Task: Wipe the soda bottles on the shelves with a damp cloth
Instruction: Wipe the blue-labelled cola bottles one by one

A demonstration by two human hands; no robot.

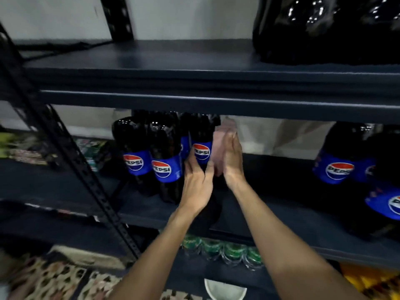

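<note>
Several dark Pepsi bottles with blue labels stand on the middle shelf (pixel 281 213). My left hand (pixel 198 185) grips the lower body of one Pepsi bottle (pixel 201 146) at the right of the group. My right hand (pixel 232 159) presses a pale pink cloth (pixel 218 144) flat against that bottle's right side, fingers straight and pointing up. Two more Pepsi bottles (pixel 151 154) stand just to the left. The tops of the bottles are hidden behind the upper shelf beam.
More Pepsi bottles (pixel 344 161) stand at the shelf's right end. Large dark bottles (pixel 324 29) sit on the upper shelf (pixel 151 61). Green-capped bottles (pixel 223 250) line the shelf below. A black perforated upright (pixel 71 152) runs down the left. A white bowl (pixel 225 289) lies at the bottom.
</note>
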